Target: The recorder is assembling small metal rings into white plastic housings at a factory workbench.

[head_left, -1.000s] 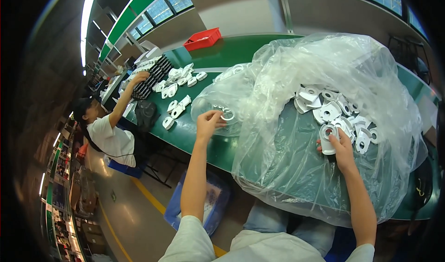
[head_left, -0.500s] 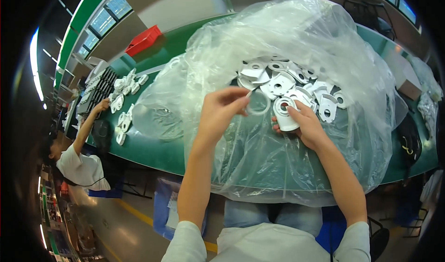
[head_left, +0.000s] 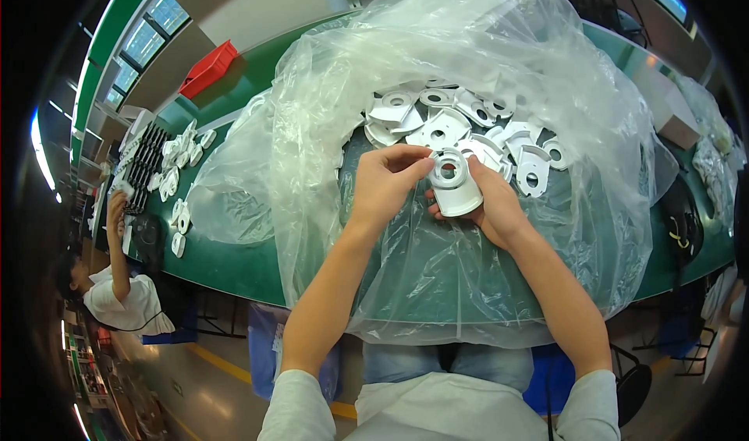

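Note:
In my right hand [head_left: 495, 203] is a white plastic part [head_left: 459, 200], gripped by its sides, with a round recessed end and a hole facing up. My left hand [head_left: 388, 180] pinches a thin white ring [head_left: 437, 155] between thumb and fingertips. The ring lies against the round end of the part; whether it sits in the recess I cannot tell. Just beyond my hands, a heap of similar white parts [head_left: 439, 131] rests inside a large clear plastic bag [head_left: 328, 74].
The bag covers much of the green table [head_left: 234, 262]. A red bin [head_left: 209, 68] stands at the far left. On the left a co-worker [head_left: 125, 301] sits near loose white parts [head_left: 181, 148] and stacked dark trays [head_left: 144, 164]. A cardboard box [head_left: 669, 117] stands at the right.
My left hand has brought the ring from beside the white part onto its round end. My right hand, with the part, appears slightly further left. The co-worker's hand has shifted toward the table's near side.

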`<action>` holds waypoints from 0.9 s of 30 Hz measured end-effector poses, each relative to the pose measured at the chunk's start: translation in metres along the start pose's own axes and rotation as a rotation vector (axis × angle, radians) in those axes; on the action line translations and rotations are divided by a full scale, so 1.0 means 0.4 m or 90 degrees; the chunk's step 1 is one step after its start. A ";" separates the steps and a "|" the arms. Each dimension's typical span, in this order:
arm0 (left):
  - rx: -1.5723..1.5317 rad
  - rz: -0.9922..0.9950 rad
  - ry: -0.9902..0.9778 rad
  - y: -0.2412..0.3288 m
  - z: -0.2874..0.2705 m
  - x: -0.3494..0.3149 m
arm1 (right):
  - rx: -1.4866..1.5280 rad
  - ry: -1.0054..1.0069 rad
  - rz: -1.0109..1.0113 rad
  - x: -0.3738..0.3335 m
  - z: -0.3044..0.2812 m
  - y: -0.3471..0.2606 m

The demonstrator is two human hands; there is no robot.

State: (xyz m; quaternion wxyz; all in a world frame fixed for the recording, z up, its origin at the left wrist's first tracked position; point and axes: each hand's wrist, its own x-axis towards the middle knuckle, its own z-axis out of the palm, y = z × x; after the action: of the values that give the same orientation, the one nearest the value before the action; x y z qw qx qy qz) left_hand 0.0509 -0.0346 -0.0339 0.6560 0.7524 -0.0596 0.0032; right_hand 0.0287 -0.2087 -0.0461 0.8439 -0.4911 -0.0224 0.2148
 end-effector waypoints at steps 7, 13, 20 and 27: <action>0.005 0.012 -0.001 0.014 0.010 -0.013 | -0.087 -0.024 -0.045 -0.002 0.001 0.006; 0.025 0.034 -0.006 0.001 0.006 -0.008 | -0.061 -0.049 -0.051 0.002 -0.007 0.010; -0.014 0.036 0.021 0.006 -0.008 -0.004 | -0.075 -0.057 -0.070 -0.002 -0.006 0.002; -0.054 0.022 -0.055 0.001 -0.008 -0.003 | -0.060 -0.041 -0.137 -0.013 0.014 -0.001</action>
State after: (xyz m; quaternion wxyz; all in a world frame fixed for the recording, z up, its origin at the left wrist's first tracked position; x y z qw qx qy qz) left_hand 0.0497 -0.0316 -0.0330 0.6841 0.7221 -0.1009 -0.0205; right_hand 0.0229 -0.2064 -0.0420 0.8369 -0.5179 -0.1119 0.1374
